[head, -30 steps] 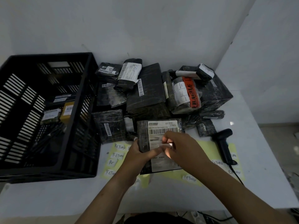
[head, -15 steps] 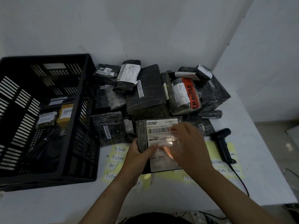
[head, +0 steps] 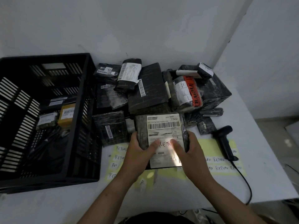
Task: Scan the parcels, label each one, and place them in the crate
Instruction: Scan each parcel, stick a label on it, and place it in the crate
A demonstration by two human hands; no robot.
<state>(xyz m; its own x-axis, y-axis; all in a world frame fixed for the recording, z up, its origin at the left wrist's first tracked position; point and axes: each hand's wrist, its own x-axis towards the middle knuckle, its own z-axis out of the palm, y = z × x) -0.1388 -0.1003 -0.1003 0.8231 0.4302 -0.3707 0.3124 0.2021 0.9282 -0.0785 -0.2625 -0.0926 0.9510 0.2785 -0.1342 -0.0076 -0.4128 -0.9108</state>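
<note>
One left hand (head: 139, 151) and one right hand (head: 189, 152) gripped one flat black-wrapped parcel (head: 161, 136), fingers curled round its sides and thumbs pressed on its white label, with roughly a dozen black-wrapped parcels (head: 147, 88) beyond the fingertips, one black slatted plastic crate (head: 84, 110) to their left and one black handheld scanner (head: 225, 143) to their right, on a white table (head: 267, 175) in a white-walled corner.

crate (head: 88, 88): black, walls patterned with rows of slots
held parcel (head: 161, 131): black wrap, white label with black barcode stripes and black handwriting
parcel pile (head: 147, 88): black wrap, white barcode labels
fragile tape (head: 193, 91): orange-red, black lettering
box in crate (head: 67, 115): tan, white label
sticker sheets (head: 208, 143): pale yellow, white stickers lettered RETURN in black
scanner (head: 225, 141): black
table (head: 258, 159): white
</note>
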